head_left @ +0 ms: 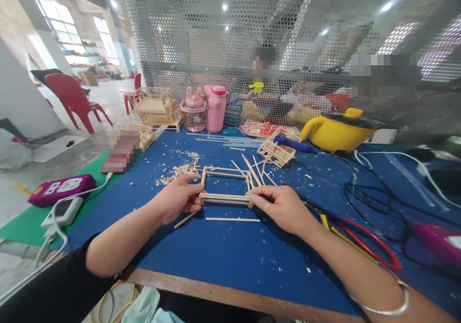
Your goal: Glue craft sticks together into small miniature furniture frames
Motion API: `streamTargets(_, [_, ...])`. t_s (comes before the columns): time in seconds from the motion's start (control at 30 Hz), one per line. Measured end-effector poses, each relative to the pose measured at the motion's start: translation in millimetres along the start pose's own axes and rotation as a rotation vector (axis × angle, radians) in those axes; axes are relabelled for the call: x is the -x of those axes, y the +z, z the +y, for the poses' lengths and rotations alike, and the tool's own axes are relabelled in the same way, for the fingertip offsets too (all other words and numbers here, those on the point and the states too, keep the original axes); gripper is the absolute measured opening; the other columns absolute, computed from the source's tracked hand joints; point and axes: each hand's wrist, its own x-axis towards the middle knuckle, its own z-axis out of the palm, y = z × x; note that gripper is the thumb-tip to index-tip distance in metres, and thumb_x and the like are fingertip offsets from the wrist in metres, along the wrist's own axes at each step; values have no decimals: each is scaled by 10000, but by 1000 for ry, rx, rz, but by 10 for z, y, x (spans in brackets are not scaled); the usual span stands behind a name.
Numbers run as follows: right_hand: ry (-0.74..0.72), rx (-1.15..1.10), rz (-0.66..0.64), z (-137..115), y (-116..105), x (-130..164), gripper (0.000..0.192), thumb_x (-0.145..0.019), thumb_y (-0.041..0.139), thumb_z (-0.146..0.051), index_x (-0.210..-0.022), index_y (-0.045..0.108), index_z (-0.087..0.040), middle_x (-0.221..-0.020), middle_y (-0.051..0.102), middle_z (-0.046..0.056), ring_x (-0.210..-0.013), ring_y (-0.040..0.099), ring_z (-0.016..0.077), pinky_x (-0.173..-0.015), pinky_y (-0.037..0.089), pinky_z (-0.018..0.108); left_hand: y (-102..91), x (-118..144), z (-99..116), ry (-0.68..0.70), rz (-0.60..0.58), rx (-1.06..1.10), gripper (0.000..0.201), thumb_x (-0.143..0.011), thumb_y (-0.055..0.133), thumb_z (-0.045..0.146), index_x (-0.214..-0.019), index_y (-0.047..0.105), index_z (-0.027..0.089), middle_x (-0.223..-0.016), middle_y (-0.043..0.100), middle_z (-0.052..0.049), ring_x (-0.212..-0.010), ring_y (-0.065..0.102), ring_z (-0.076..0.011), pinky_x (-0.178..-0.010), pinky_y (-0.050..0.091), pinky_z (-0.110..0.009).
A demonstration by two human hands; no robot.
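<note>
Between my hands is a small rectangular frame of thin wooden sticks (225,196), standing over the blue tabletop. My left hand (182,195) pinches its left end at the near corner. At the right end, my right hand (279,205) grips the other near corner with thumb and fingers. A single loose stick (232,219) lies just in front of the frame, and a shorter stick (185,220) sits below my left hand. Several more sticks (257,169) are scattered behind the right end. Wood scraps (182,169) form a small heap beyond my left hand.
A blue-handled glue gun (297,144) rests by a small stick structure (275,150). Behind are a yellow pot (340,130), a pink bottle (216,109) and a larger stick model (156,107). Red-handled pliers (374,243) and black cables lie at right; a phone (120,152) and purple power strip (63,190) at left.
</note>
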Motion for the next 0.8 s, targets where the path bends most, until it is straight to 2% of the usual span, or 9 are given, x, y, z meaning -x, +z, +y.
streamTargets(0.07, [-3,10,-3,-2,-1,-5,242,-807,522,-340,-793,720,-200,-789,728,-4,-727,655,164,-680,486,247,-17,-4,-17,19,8,-72,347,-801,575,207,-1131,471,181,-698,549,15,-454,469,-48,-438,450,-174])
streamTargets(0.13, [-18,25,-1,3,-3,-6,243,-809,515,-330,-768,714,-196,-757,721,-4,-702,647,165,-650,477,249,-36,16,-34,165,123,-272,389,-804,574,294,-1164,476,181,-729,560,0,-486,484,-74,-452,437,-202])
streamTargets(0.23, [-54,32,4,18,-7,-2,251,-814,506,-324,-763,712,-190,-729,711,-3,-669,630,162,-614,461,248,-3,101,-37,667,423,-733,409,-834,525,360,-1206,494,194,-917,600,-60,-720,574,-155,-660,492,-300])
streamTargets(0.27, [-62,32,5,21,-8,0,252,-814,506,-323,-767,713,-187,-725,709,-3,-660,624,159,-606,455,246,40,135,-34,842,450,-884,378,-847,510,351,-1194,515,201,-1000,602,-78,-842,580,-185,-770,483,-341])
streamTargets(0.33, [-71,33,4,18,-10,5,255,-813,507,-324,-775,716,-182,-717,704,-4,-642,607,150,-592,443,240,169,185,-37,1070,296,-1150,297,-868,489,332,-1120,582,204,-1092,611,-94,-1007,550,-230,-914,424,-399])
streamTargets(0.4, [-73,36,3,7,-13,12,260,-813,507,-329,-778,716,-178,-703,696,-7,-628,589,140,-579,428,233,321,190,-68,1106,90,-1346,273,-873,493,320,-1068,615,173,-1094,636,-109,-1025,558,-247,-950,406,-415])
streamTargets(0.43, [-73,36,3,-1,-13,15,263,-814,506,-331,-778,716,-176,-691,689,-8,-622,581,136,-573,420,229,389,174,-94,1083,55,-1407,287,-868,505,302,-1088,606,149,-1112,635,-126,-1048,558,-258,-960,404,-416])
streamTargets(0.57, [-76,17,3,-15,0,30,266,-819,498,-321,-764,712,-173,-665,668,-11,-608,558,127,-558,400,221,502,67,-214,966,33,-1471,311,-872,494,225,-1152,566,112,-1159,620,-159,-1097,557,-265,-952,423,-394])
streamTargets(0.8, [-64,-58,-27,50,-43,23,243,-811,515,-309,-843,713,-172,-716,687,0,-641,584,128,-592,426,222,386,14,-262,930,-58,-1373,307,-902,389,166,-1131,592,192,-1005,669,-99,-919,611,-213,-839,474,-349])
